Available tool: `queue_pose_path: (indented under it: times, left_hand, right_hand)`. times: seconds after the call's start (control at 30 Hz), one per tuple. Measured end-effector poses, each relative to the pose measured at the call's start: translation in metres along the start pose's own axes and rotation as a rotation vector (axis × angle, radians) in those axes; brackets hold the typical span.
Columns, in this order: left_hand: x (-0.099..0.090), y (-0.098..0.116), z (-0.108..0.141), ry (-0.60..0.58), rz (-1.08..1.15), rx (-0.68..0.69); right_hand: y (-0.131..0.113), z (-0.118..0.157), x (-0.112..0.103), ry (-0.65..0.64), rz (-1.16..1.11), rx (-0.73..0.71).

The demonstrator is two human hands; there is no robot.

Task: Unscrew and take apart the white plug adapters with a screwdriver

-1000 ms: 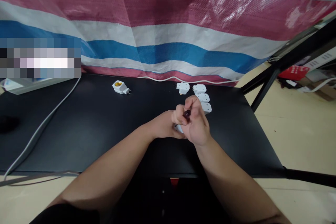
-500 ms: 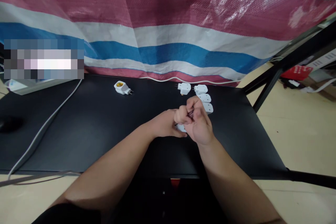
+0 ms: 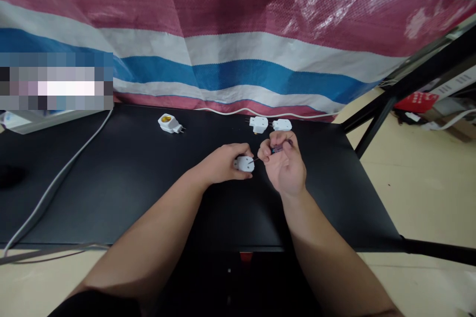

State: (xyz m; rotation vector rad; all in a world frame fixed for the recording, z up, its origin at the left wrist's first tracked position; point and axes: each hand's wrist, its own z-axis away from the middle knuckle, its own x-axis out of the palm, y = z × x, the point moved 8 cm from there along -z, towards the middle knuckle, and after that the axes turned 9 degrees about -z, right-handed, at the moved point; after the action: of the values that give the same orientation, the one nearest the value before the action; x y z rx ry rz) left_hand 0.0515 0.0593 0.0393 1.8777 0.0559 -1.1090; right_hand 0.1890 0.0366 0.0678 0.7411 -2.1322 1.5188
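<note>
My left hand (image 3: pixel 227 162) grips a white plug adapter (image 3: pixel 245 163) by its sides, low over the black table. To its right, my right hand (image 3: pixel 284 161) is closed round the handle of a small screwdriver (image 3: pixel 277 149). The screwdriver's thin shaft points left, with its tip at the face of the held adapter. Behind my hands lie a white adapter with pins (image 3: pixel 259 124) and another white adapter (image 3: pixel 282 125). A white piece with a round brass-coloured socket (image 3: pixel 170 123) rests farther left.
A white cable (image 3: pixel 61 168) runs down the left of the black table (image 3: pixel 130 198). At the far left are a dark mouse-like object (image 3: pixel 11 175) and a blurred-out item. A striped sheet (image 3: pixel 230 10) hangs behind; a black metal frame (image 3: pixel 390 104) stands right.
My hands have moved apart, my left hand shifting left and up with the adapter, which now shows more fully. The screwdriver has come into clearer view. My right hand now hides the nearer adapters.
</note>
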Motion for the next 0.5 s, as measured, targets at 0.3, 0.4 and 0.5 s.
queue_pose_path:
  times: [0.3,0.4,0.5]
  left_hand:
    - [-0.036,-0.039,0.006,0.241,-0.166,-0.203]
    - [-0.042,-0.049,0.009,0.303,-0.17,-0.282]
    - [-0.046,-0.056,0.012,0.339,-0.137,-0.372]
  right_hand:
    - [0.017,0.003,-0.009,-0.055,0.556,0.043]
    - [0.027,0.008,-0.007,-0.101,0.725,0.121]
    - [0.044,0.012,-0.008,-0.127,0.762,0.283]
